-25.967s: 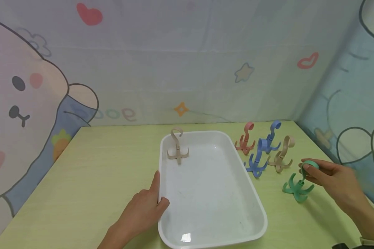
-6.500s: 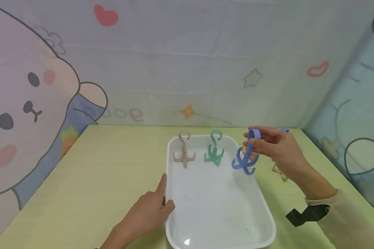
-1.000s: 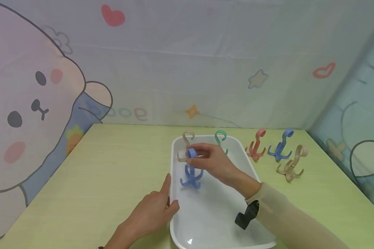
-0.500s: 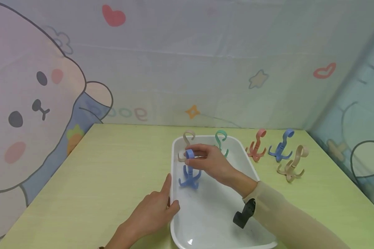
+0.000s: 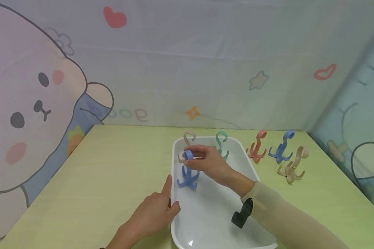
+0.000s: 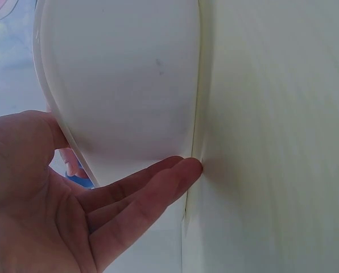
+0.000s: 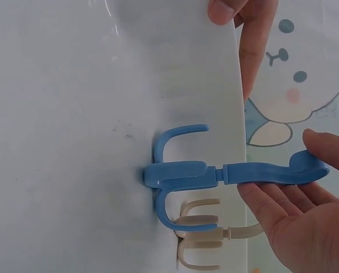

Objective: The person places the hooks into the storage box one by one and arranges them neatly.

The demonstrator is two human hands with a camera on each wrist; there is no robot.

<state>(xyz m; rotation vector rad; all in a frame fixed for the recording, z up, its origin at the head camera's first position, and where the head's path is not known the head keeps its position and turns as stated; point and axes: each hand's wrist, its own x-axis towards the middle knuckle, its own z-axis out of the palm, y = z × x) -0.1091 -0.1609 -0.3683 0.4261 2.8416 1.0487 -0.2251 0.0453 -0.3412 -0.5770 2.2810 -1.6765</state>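
In the tray's left part, just in front of a beige hook point(image 7: 201, 233), stands a blue multi-pronged hanging hook point(image 5: 188, 178), upright with its prongs at the tray floor. My right hand point(image 5: 210, 163) holds its curled top, thumb on one side and fingers on the other, as the right wrist view shows. My left hand point(image 5: 152, 211) is at the left side of the white tray point(image 5: 224, 221), thumb over the rim and fingers against the outer wall. A green hook point(image 5: 221, 138) stands at the tray's back right, partly hidden by my right hand.
Right of the tray, a red hook point(image 5: 257, 148), another blue hook point(image 5: 281, 148) and another beige hook point(image 5: 293, 167) stand on the light green table point(image 5: 121, 155). A printed cloth point(image 5: 174, 62) hangs behind. My right forearm crosses above the tray.
Over the longer span, the green hook and one blue hook came from the right side into the tray. In the last second my right hand shifts slightly left with the blue hook.
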